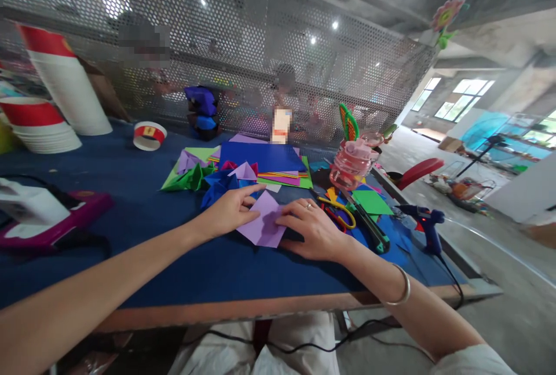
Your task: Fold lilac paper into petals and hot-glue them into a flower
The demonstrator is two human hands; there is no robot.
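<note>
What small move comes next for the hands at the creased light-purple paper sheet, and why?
Probably press the creased light-purple paper sheet flatter with the right hand: its surface looks angled, and the left hand is at its opposite side, seemingly placed to steady it.

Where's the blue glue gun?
In the head view, the blue glue gun is on the right, near the right edge of the table, to the right of the black-and-green cutter and the person's right hand.

Two cup stacks (pixel 78 91) — one glue gun (pixel 430 227)
</note>
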